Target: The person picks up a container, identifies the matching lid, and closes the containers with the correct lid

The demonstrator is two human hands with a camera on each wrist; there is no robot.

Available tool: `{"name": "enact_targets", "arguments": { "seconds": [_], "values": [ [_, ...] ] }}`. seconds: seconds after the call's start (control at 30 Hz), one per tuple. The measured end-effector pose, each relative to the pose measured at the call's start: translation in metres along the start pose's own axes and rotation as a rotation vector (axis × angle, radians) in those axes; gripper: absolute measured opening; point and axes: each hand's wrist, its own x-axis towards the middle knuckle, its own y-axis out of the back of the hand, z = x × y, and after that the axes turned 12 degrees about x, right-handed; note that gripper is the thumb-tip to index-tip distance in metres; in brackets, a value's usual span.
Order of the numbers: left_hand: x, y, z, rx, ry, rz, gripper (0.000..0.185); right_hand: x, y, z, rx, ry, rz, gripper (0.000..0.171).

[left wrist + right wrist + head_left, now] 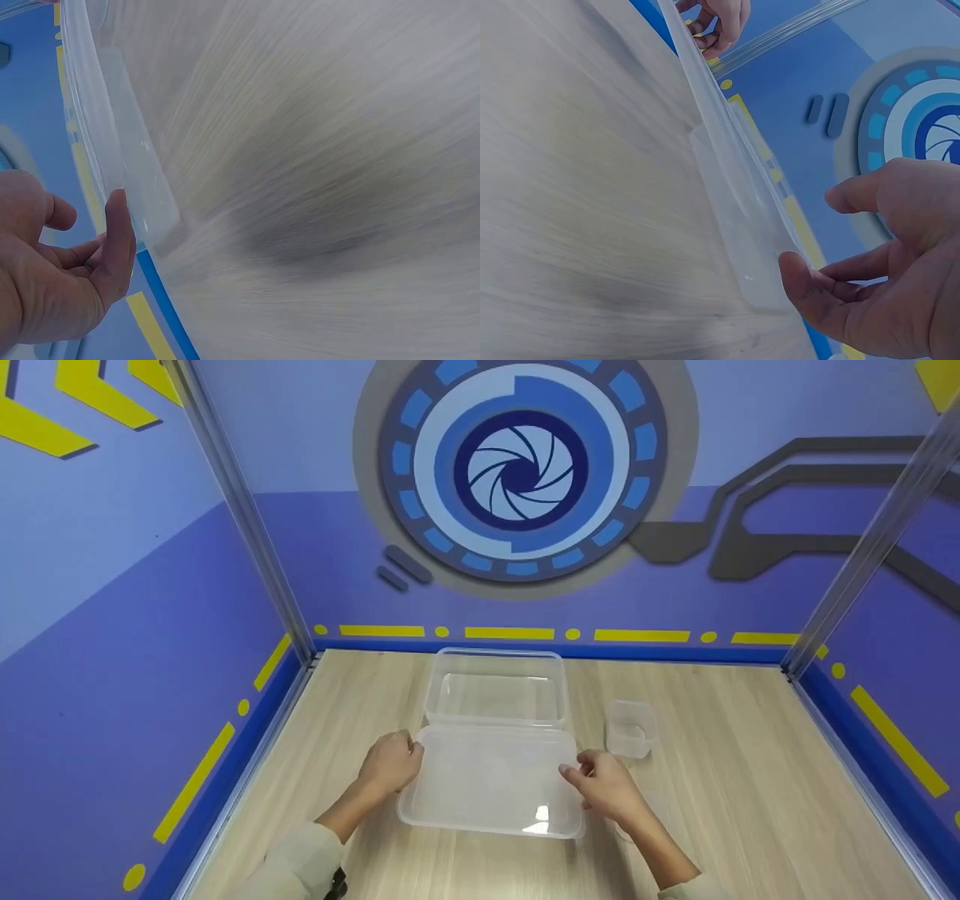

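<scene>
A clear rectangular plastic lid point(491, 780) lies in front of me on the wooden table point(750, 795). My left hand point(390, 761) grips its left edge with curled fingers. My right hand point(600, 784) pinches its right edge. Just behind the lid stands an open clear rectangular container point(495, 690) with nothing in it. In the left wrist view the thumb of the left hand point(52, 285) touches the lid's rim point(90, 127). In the right wrist view the right hand point(885, 285) has its thumb at the corner of the lid point(727, 150), and the left hand point(720, 22) shows at the far end.
A small clear square container point(630, 729) stands right of the big one. Purple walls close the table on three sides, with a metal post point(240, 510) at the back left corner and another post point(862, 555) at the back right.
</scene>
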Motion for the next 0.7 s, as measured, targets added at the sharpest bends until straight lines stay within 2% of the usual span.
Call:
{"name": "enact_targets", "arguments": {
  "seconds": [0.13,0.3,0.5,0.7],
  "values": [
    [0.001,0.001,0.001,0.011,-0.006,0.026,0.024,-0.002,0.001,-0.003,-0.011,0.015,0.004,0.048],
    [0.001,0.004,0.004,0.027,-0.037,0.051,0.022,-0.003,0.003,-0.008,-0.022,0.074,0.025,0.044],
    [0.003,0.014,0.007,-0.009,-0.017,0.024,0.023,-0.002,0.005,-0.011,-0.017,0.105,0.031,0.043],
    [0.007,0.023,0.011,-0.028,0.000,0.036,0.023,0.000,0.007,-0.013,-0.027,0.129,0.036,0.042]
  ]
}}
